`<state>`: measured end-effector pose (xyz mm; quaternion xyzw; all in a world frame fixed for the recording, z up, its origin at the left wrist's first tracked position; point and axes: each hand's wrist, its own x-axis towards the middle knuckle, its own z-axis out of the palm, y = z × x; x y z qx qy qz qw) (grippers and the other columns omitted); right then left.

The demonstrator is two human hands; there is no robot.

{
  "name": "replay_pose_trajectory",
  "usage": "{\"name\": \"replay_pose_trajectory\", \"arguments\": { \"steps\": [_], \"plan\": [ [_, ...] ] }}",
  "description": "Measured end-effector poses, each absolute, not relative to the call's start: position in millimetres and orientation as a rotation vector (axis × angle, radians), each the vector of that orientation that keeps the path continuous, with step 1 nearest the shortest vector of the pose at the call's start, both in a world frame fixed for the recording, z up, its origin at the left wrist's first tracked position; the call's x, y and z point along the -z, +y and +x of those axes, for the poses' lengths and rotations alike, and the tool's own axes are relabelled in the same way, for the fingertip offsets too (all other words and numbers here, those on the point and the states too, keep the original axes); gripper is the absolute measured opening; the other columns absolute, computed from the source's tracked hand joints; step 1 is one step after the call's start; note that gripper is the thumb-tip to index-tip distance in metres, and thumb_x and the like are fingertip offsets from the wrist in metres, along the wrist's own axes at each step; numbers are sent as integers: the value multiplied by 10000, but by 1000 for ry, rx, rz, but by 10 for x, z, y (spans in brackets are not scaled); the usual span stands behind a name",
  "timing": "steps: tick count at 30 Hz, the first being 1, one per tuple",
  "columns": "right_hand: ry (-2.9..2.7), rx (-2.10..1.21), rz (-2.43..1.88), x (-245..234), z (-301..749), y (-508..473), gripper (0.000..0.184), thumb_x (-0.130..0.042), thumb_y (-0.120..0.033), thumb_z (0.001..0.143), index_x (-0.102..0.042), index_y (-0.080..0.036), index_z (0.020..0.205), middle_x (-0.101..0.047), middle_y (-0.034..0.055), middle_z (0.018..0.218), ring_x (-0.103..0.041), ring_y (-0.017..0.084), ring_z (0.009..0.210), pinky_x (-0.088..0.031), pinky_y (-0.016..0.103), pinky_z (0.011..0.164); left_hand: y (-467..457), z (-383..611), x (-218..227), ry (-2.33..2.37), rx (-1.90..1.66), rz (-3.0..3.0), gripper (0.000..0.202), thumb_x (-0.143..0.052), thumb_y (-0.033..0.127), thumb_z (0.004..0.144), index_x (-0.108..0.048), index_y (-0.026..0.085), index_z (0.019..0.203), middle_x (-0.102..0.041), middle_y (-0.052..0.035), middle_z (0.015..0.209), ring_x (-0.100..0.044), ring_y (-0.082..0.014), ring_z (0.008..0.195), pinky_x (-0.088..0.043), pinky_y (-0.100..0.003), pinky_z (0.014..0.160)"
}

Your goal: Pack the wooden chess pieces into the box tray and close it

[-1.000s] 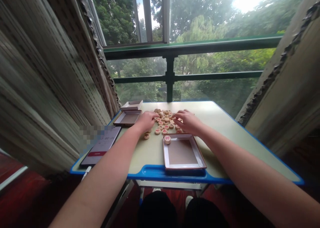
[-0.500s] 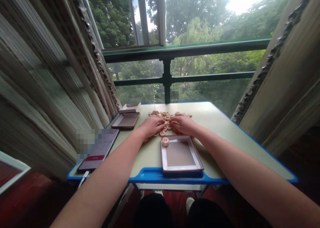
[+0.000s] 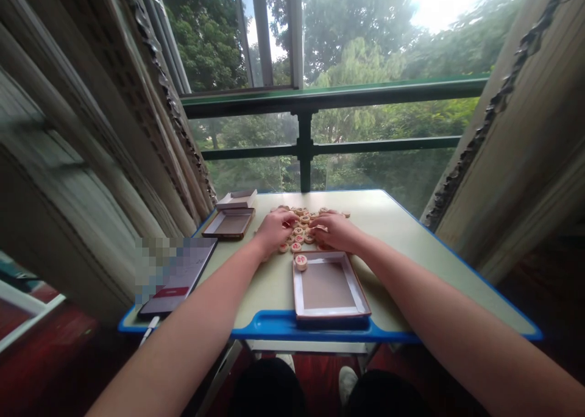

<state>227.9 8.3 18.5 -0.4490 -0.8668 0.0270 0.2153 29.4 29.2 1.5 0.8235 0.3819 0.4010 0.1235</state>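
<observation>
A loose pile of round wooden Chinese chess pieces (image 3: 299,230) with red and dark characters lies near the middle of the table. My left hand (image 3: 276,228) rests at the pile's left side, its fingers curved and apart over the pieces. From the right, my right hand (image 3: 337,230) reaches over the pile with fingers stretched out, touching pieces. Both palms hide some of the pieces. Just in front of the pile is a shallow open box (image 3: 331,286). One piece with a red character (image 3: 301,262) sits in its far left corner.
At the table's back left, a brown box part (image 3: 231,223) and a pale box part (image 3: 236,199) lie together. A tablet (image 3: 180,277) with a white cable lies at the left edge. The table (image 3: 393,222) has a blue rim; curtains and a railed window surround it.
My left hand has shifted slightly left, away from the pile's middle, uncovering more pieces between the hands. My right hand stays nearly in place. The view has tilted slightly.
</observation>
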Motion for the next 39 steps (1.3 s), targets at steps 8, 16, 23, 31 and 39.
{"name": "replay_pose_trajectory", "arguments": {
  "steps": [8,16,23,31,39],
  "plan": [
    [-2238,-479,-1217,-220,2197,4,226,-583,-338,764,-687,-184,891,-683,26,809,-580,132,687,-405,230,638,180,350,-82,849,-1294,2291,164,-606,57,650,-695,181,708,-583,-47,822,-584,-156,809,-512,-271,715],
    [-2181,-616,-1216,-220,2151,-35,287,-581,-432,746,-664,-157,766,-665,13,711,-523,98,569,-357,212,549,136,391,-74,939,-1319,2089,140,-577,89,672,-533,167,779,-599,6,745,-591,-112,709,-501,-238,673],
    [-2333,-187,-1325,-279,2234,-14,246,-582,-394,747,-643,-169,669,-614,26,650,-518,137,652,-322,231,556,157,348,-98,1039,-1199,2279,334,-486,12,644,-570,167,929,-633,-47,938,-605,-157,897,-505,-300,798],
    [-2591,-100,-1211,-311,2291,-26,217,-616,-296,698,-709,-186,860,-628,45,765,-526,164,724,-383,260,650,325,196,-4,1184,-896,2593,256,-498,127,693,-705,181,834,-690,-49,957,-584,-201,1007,-433,-344,958],
    [-2445,-70,-1277,-231,2325,91,305,-499,-173,766,-688,-212,1002,-634,64,1069,-492,224,968,-373,339,857,385,52,-116,1353,-1274,1928,310,-485,204,717,-694,180,944,-698,-46,969,-610,-218,968,-454,-362,908]
  ]
}}
